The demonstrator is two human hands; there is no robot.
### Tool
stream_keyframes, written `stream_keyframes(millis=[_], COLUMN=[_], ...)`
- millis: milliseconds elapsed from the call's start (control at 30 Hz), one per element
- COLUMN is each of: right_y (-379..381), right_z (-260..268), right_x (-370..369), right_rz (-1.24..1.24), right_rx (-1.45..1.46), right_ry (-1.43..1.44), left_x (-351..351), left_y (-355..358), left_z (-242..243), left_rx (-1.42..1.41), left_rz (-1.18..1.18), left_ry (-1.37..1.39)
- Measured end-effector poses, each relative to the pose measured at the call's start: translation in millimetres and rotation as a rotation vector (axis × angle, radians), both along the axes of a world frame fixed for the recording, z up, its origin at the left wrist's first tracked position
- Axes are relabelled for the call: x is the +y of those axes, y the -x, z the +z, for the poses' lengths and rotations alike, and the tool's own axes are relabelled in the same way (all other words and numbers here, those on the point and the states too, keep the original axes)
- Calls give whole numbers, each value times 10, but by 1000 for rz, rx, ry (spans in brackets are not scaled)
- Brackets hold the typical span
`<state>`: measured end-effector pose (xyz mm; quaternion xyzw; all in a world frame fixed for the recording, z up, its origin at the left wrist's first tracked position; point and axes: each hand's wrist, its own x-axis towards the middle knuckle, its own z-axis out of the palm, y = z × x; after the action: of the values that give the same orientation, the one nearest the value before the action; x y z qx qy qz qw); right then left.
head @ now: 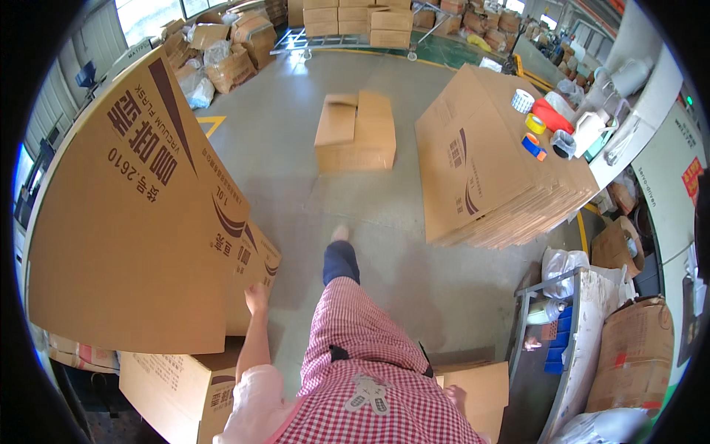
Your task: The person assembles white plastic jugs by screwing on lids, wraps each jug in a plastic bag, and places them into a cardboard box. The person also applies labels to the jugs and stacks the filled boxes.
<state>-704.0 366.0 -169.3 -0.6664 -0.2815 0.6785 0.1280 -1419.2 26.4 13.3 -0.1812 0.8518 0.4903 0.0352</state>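
My left hand is curled into a fist in front of the lower right edge of large flattened cartons. These brown cardboard cartons bear dark printing and stand upright on my left. Nothing shows in the fist, and whether it touches the cardboard is unclear. My right hand is low at my right side, partly hidden by my checked apron. It overlaps an open cardboard box, and its grip on the box cannot be made out. Ahead on the floor sits another cardboard box with its top flaps folded over.
A tall stack of flattened cartons stands at front right, with tape rolls and a white jug on top. At right is a metal-framed cart. A wheeled rack carries boxes at the back. An open carton lies lower left.
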Motion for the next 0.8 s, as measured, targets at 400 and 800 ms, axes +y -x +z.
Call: stream_keyframes(millis=[400,800], right_y=[2435,2614], right_z=[583,1798], right_x=[-504,-1167], right_rz=[1036,1104], right_rx=[-178,-60], right_ry=[-238,-662], left_x=[-3006,-1813], left_y=[-1844,-770], left_z=[1044,3846], left_rx=[242,730], left_rz=[549,-350], left_ry=[248,294])
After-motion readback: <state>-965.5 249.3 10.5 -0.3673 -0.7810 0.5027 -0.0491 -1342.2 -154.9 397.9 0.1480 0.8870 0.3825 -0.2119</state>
